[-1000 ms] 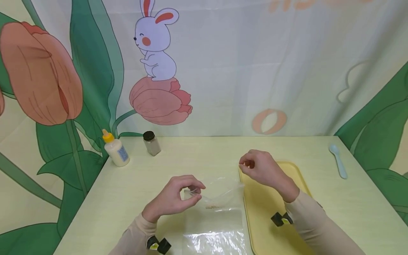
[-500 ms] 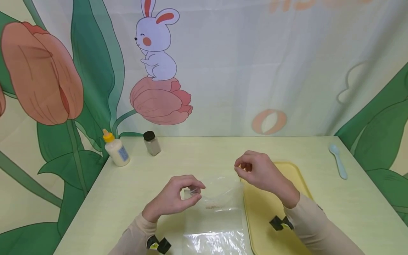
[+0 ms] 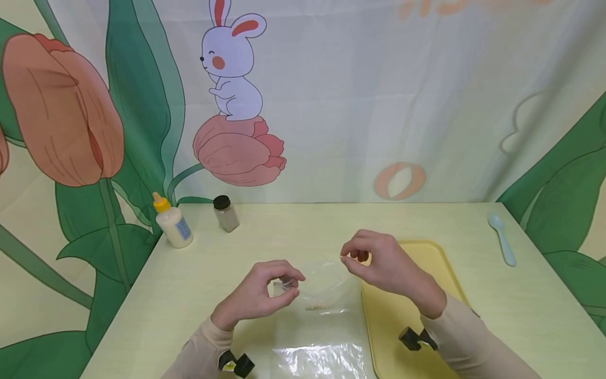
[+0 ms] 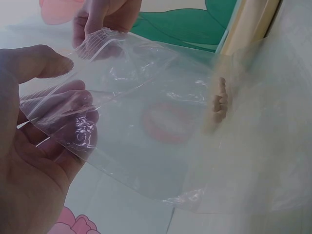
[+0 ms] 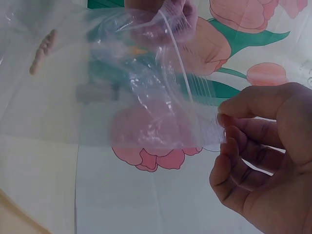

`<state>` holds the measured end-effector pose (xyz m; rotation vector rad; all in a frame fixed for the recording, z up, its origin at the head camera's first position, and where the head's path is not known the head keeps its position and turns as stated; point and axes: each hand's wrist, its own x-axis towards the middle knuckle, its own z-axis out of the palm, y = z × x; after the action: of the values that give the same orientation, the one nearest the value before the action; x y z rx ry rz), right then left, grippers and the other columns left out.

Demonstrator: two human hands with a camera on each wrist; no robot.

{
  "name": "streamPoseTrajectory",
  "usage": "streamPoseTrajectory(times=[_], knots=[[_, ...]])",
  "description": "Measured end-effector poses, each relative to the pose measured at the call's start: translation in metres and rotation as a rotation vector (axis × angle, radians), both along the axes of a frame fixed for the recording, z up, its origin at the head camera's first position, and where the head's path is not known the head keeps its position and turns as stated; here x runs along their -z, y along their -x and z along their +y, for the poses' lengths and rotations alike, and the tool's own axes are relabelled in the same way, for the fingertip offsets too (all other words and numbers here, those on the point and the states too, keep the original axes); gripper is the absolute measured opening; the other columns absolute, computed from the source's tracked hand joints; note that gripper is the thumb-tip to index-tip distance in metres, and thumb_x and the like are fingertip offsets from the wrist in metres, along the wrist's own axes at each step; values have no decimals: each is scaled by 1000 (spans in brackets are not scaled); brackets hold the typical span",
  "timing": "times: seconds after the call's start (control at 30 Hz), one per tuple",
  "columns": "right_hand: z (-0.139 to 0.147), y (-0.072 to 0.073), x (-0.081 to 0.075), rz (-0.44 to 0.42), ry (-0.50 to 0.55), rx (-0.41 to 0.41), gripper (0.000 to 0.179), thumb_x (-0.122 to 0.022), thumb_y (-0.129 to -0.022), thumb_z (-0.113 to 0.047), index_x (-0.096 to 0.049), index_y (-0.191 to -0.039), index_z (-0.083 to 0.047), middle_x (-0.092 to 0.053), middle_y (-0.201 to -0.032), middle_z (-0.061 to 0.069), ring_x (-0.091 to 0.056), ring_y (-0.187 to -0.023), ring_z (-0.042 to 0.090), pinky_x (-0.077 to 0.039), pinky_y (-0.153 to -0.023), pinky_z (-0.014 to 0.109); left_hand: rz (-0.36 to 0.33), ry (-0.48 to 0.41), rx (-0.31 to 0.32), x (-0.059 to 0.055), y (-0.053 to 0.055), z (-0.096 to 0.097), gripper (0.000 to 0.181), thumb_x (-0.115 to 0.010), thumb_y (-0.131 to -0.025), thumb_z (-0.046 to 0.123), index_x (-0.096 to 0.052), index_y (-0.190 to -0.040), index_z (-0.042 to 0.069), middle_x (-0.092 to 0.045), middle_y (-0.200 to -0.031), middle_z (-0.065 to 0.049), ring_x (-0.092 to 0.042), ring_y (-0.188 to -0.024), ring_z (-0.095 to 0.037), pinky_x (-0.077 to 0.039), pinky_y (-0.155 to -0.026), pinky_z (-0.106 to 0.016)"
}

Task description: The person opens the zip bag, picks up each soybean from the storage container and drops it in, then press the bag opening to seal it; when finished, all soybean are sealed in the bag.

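Note:
A clear zip-lock bag (image 3: 326,329) is held up between both hands, with its zip edge at the top. My left hand (image 3: 262,289) grips its left top corner, the fingers (image 4: 78,131) showing through the film while the thumb stands apart from the index finger. At the opposite corner, my right hand (image 3: 379,260) pinches the edge by the zip strip (image 5: 180,58) with thumb and fingertips. Low in the bag lies a short row of small tan pieces (image 4: 220,102), seen through the plastic.
A yellow tray (image 3: 426,243) lies beneath the right arm. At the back left stand a glue bottle (image 3: 173,226) with a yellow cap and a small jar (image 3: 227,217) with a black lid. A light blue spoon (image 3: 503,239) lies far right. Behind the table hangs a printed curtain (image 3: 331,105).
My right hand has moved left and slightly down, toward the left hand. The left hand and the other things on the table have stayed in place.

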<state>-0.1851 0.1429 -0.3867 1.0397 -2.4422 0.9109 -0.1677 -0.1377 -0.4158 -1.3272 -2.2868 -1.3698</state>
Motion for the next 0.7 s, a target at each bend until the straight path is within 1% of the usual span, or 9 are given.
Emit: streamPoseTrajectory(times=[0.13, 0.3, 0.47, 0.7], knots=[[-3, -3, 0, 12, 21, -41, 11, -73, -81, -7, -70, -84, -17, -62, -79, -12, -54, -68, 6, -49, -61, 20, 3, -2, -3, 0, 0, 0, 21, -69, -80, -5, -68, -97, 7, -65, -80, -4, -60, -72, -19, -55, -67, -29], [-5, -4, 2, 29, 30, -84, 9, -73, -83, -9, -71, -86, -17, -64, -82, -11, -55, -69, 5, -50, -60, 21, -1, 0, -2, 0, 0, -1, 20, -69, -81, -4, -68, -98, 7, -65, -80, -5, -60, -72, -19, -55, -67, -29], [-4, -4, 1, 15, 17, -86, 7, -73, -84, -12, -71, -89, -17, -65, -85, -10, -55, -70, 4, -49, -59, 22, -1, -1, 3, 0, 1, -1, 19, -69, -81, -4, -68, -98, 5, -65, -79, -5, -60, -72, -18, -55, -67, -29], [-3, -4, 1, 16, 6, -62, 6, -73, -84, -13, -72, -89, -16, -66, -85, -10, -55, -69, 5, -48, -58, 20, 9, -6, 12, 0, 0, 0, 20, -69, -81, -4, -68, -97, 6, -65, -79, -6, -61, -72, -19, -55, -66, -29]])
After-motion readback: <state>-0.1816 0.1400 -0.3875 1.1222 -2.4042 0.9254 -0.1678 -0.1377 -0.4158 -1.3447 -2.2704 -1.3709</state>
